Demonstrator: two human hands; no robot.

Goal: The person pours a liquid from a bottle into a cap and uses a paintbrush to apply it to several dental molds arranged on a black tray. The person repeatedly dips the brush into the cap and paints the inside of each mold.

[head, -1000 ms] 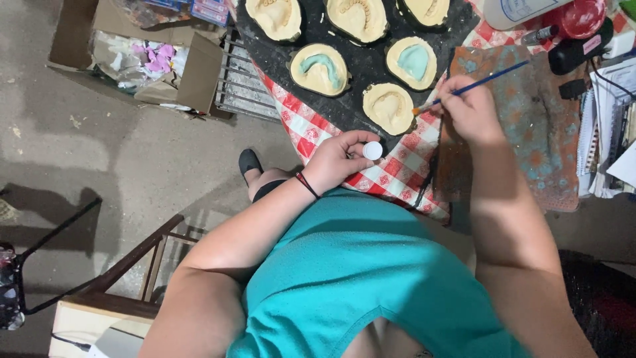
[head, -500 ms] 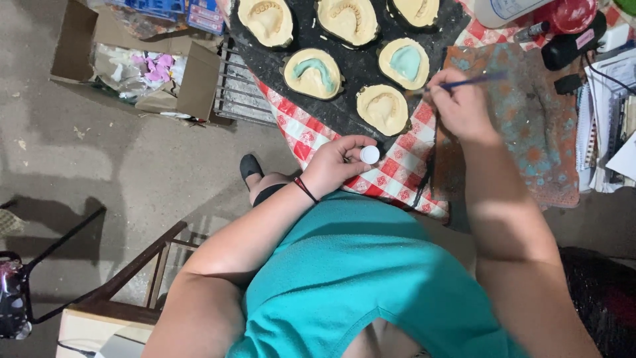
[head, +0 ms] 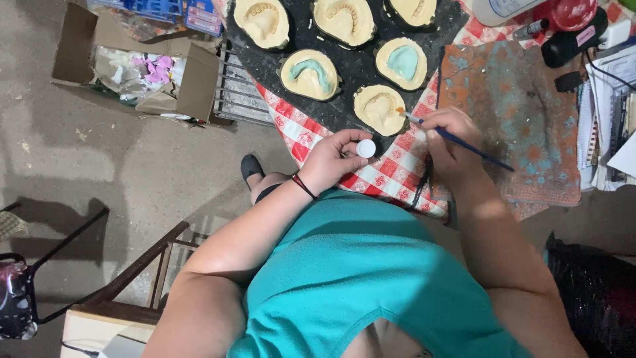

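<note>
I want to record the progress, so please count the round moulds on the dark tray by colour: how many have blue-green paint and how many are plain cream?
Moulds with blue-green paint: 2
Plain cream moulds: 4
Total: 6

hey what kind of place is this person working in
Probably a home craft or dental-model workshop: cream plaster jaw-shaped casts lie on a black tray over a red-and-white checked cloth; the right hand holds a thin blue paintbrush, and a cardboard box sits on concrete floor.
</note>
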